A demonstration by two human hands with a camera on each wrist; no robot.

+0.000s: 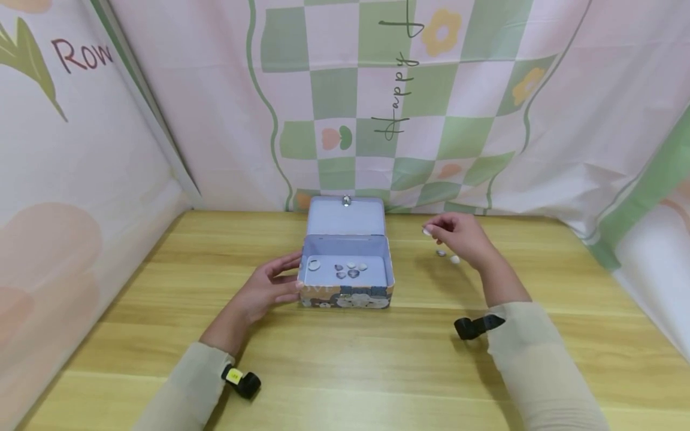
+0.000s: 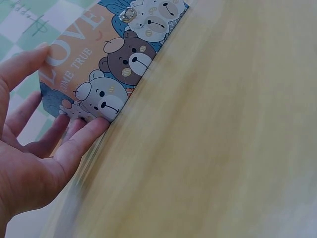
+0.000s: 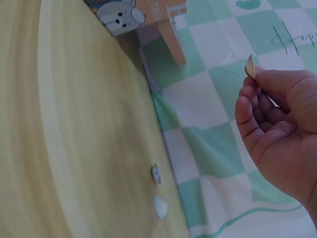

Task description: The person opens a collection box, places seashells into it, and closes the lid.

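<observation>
A hinged tin box, printed with cartoon bears, stands with its lid raised toward the back. Several small seashells lie on its pale blue floor, with a round white piece at the left inside. My left hand touches the box's left side with extended fingers, spread around its corner in the left wrist view. Off to the right of the box and above the table, my right hand pinches a pale seashell between thumb and fingertips.
Below my right hand, a dark-patterned shell and a white shell lie on the wooden table. A checkered curtain hangs along the back edge, close behind the lid. Printed fabric also closes off the left side.
</observation>
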